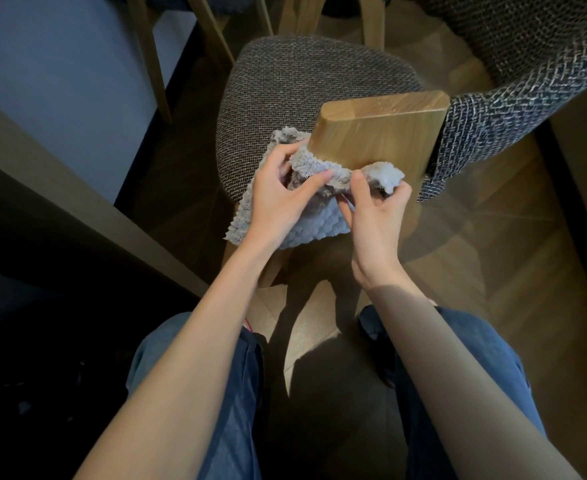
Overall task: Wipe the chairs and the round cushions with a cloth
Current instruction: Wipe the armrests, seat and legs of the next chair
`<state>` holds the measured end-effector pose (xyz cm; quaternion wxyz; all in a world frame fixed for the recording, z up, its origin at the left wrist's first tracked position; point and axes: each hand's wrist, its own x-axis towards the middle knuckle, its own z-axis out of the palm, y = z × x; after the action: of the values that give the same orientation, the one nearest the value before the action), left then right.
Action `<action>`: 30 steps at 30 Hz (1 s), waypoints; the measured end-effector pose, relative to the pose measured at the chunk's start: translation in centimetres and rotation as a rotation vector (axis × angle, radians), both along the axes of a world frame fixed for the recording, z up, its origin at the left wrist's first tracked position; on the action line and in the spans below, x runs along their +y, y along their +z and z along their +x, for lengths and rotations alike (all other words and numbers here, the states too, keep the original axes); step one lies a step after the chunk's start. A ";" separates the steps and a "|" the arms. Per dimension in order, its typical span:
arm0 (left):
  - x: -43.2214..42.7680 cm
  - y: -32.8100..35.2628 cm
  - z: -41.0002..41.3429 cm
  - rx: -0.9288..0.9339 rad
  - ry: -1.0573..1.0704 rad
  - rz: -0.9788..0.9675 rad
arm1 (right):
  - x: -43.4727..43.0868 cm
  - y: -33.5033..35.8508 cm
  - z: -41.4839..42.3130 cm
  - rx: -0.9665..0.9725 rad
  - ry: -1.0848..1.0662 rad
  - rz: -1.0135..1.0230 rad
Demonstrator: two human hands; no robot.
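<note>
A grey fluffy cloth (295,223) is being held against the near, lower part of the wooden chair back (378,133), with a loose corner hanging over the near rim of the round cushion (295,91). The cloth is being gripped by the left hand (278,199), whose fingers (314,183) are curled into its folds. Its right end is being pinched by the right hand (376,209), with thumb and fingers clamped on the bunched fabric. The step in hand is judged to be the cloth being gathered and reset at the chair back, rather than a stroke being made across the seat. For the next move, a flatter pad of cloth is probably being called for, to be pressed to the wood and drawn along it. Whether the cushion, or the second chair (527,74) at the far right, is already wiped cannot be told.
</note>
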<state>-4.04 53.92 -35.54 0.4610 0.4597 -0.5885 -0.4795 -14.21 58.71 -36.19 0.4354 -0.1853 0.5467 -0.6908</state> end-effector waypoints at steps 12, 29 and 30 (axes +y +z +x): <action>1.0 -3.8 0.4 -0.145 0.048 0.003 | -0.9 -4.2 1.7 0.019 0.042 0.005; 3.3 -10.5 0.4 -0.442 0.427 -0.047 | -2.1 -10.7 2.4 0.024 0.122 0.274; 3.4 -11.1 0.5 -0.468 0.420 -0.022 | -2.2 -11.2 2.5 0.016 0.132 0.304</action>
<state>-3.54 57.29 -46.67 0.4069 0.6641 -0.5759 -0.2485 -11.75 56.53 -47.44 0.4986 -0.1583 0.6350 -0.5684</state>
